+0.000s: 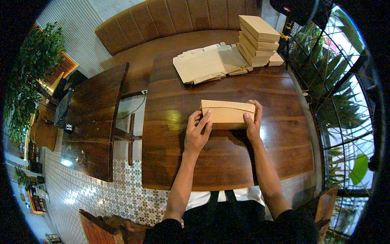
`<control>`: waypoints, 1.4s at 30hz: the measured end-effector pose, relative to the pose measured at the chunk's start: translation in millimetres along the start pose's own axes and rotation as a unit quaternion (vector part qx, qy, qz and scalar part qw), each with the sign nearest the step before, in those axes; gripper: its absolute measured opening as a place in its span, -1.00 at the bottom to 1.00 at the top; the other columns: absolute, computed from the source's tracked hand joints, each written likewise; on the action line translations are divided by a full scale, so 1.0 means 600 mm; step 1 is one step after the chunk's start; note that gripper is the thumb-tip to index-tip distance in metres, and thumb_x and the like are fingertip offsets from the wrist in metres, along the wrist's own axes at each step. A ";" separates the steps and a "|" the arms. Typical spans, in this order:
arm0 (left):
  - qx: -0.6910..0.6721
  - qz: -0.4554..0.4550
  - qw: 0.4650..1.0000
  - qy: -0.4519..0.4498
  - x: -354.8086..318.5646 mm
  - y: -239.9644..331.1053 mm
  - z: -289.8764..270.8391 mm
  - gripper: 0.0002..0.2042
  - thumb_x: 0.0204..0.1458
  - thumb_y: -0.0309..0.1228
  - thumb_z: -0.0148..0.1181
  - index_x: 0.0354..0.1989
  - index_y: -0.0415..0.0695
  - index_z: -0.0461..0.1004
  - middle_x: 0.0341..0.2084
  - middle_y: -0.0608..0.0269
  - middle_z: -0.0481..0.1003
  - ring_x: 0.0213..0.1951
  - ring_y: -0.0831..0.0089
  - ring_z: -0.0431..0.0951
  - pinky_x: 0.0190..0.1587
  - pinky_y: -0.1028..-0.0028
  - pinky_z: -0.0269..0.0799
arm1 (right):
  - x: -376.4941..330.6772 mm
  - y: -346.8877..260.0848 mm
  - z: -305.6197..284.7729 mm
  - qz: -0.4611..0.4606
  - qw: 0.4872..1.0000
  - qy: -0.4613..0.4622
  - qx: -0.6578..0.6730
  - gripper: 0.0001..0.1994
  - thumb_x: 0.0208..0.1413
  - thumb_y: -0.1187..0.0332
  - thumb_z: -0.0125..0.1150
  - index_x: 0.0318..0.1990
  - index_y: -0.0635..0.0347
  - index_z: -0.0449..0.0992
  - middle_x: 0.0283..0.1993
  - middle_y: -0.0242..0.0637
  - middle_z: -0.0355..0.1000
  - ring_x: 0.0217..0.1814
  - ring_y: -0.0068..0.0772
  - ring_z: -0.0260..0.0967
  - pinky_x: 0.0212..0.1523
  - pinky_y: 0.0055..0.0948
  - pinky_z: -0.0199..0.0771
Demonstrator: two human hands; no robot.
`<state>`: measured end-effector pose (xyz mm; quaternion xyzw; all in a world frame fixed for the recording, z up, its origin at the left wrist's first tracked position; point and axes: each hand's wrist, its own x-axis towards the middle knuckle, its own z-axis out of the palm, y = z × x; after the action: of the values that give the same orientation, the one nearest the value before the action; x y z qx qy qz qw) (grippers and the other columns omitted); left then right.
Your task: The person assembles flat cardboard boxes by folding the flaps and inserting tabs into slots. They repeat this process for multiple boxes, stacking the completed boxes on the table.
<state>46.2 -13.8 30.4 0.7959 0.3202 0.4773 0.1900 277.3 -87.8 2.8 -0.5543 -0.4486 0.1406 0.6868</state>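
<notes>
Between my two hands is a small brown cardboard box (228, 115), its lid folded over and its front side turned toward me. My left hand (198, 132) grips the box's left end, with fingers spread on the front face. At the right end, my right hand (253, 124) has its thumb on the front and its fingers behind the edge. The lid's front edge shows a slightly curved seam. What is inside the box is hidden.
Flat unfolded cardboard blanks (207, 63) lie at the far side of the wooden table (170, 162). Beside them rises a stack of folded boxes (258, 40). A brown padded bench (178, 18) runs behind. Another wooden table (91, 122) stands left, across a gap; a metal grille with plants (341, 89) borders the right.
</notes>
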 end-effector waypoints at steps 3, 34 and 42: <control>-0.005 0.003 1.000 0.007 -0.003 -0.002 0.006 -0.66 0.29 -0.29 0.29 0.22 0.01 0.62 0.07 -0.04 0.50 0.00 0.08 0.60 0.03 0.22 0.60 | -0.002 0.001 -0.002 0.008 1.000 -0.008 0.016 -0.41 0.25 0.16 0.30 0.35 0.11 0.26 0.33 -0.20 0.30 0.35 -0.24 0.25 0.41 -0.19 0.21; -0.316 -0.192 0.928 -0.040 -0.018 -0.072 -0.015 -0.18 0.00 -0.19 0.58 0.41 -0.24 0.33 0.32 0.04 0.44 0.38 0.19 0.39 0.45 0.23 0.27 | -0.001 -0.015 0.002 -0.016 0.996 -0.072 0.044 -0.49 0.19 0.20 0.39 0.25 0.12 0.44 0.25 -0.16 0.46 0.36 -0.21 0.35 0.41 -0.20 0.29; -0.364 -0.079 0.922 -0.102 -0.002 -0.068 -0.012 -0.38 0.31 -0.18 0.27 0.45 -0.19 0.27 0.56 0.01 0.04 0.58 0.13 -0.01 0.54 0.10 0.01 | 0.015 -0.007 -0.013 -0.022 0.983 -0.172 0.064 -0.69 0.33 0.17 0.19 0.05 0.15 0.63 0.49 -0.04 0.30 0.69 -0.01 -0.05 0.62 0.03 -0.13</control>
<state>26.3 14.8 8.5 0.6884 0.1651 0.4603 0.5357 286.7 -88.0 10.6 -0.4668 -0.5623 0.2471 0.6363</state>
